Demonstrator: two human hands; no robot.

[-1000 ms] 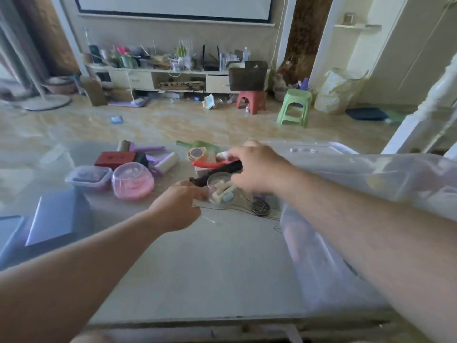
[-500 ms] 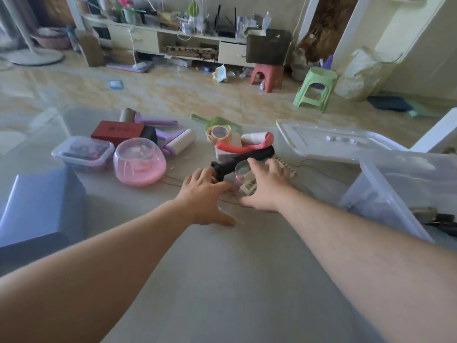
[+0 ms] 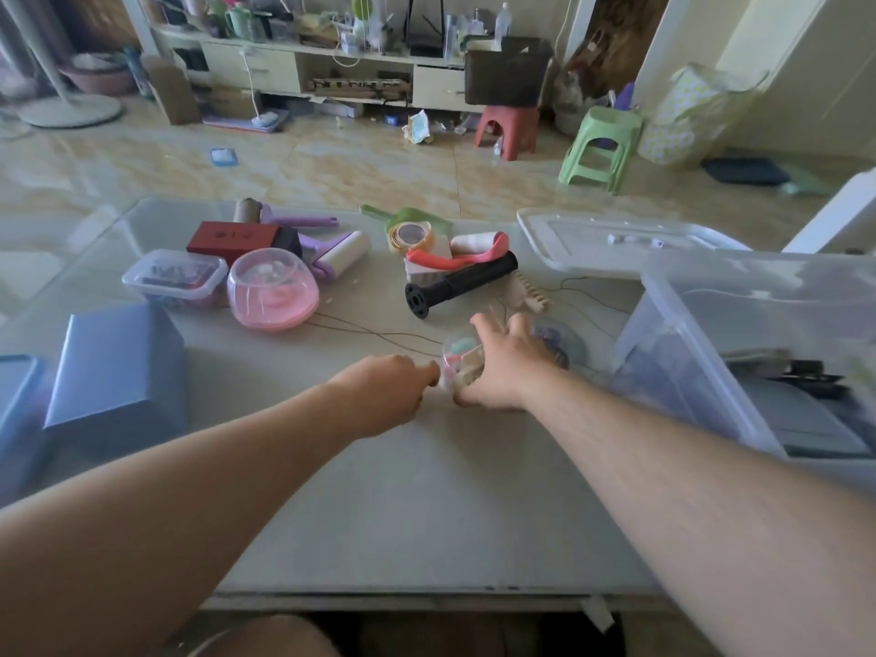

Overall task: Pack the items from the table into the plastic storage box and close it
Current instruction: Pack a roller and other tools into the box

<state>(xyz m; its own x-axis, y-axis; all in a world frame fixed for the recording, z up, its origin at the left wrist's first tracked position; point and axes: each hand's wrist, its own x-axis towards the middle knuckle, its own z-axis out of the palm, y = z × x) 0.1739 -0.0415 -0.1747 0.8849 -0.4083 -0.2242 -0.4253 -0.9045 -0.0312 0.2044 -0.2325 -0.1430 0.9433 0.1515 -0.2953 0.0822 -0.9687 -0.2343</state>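
My right hand [image 3: 505,367] grips a small clear round jar [image 3: 460,360] with pastel bits inside, near the table's middle. My left hand [image 3: 391,391] has curled fingers and touches the jar's left side. The clear plastic storage box [image 3: 682,372] stands open at the right, with dark items inside. Its white lid [image 3: 611,241] lies flat behind it. Loose on the table are a black roller handle [image 3: 460,284], a pink dome container [image 3: 270,289], a clear tub [image 3: 175,277], a red box [image 3: 230,237], a purple lint roller [image 3: 339,253] and a tape roll [image 3: 410,234].
Blue boxes [image 3: 114,367] sit at the table's left edge. Thin wire [image 3: 379,334] trails across the table under the hands, with a round disc [image 3: 559,343] just behind my right hand. Beyond the table are a red stool [image 3: 509,130] and a green stool [image 3: 599,149].
Both hands drew back toward me from the black handle. My right hand now grips the small jar and has carried it nearer; my left hand's fingers have curled in beside it.
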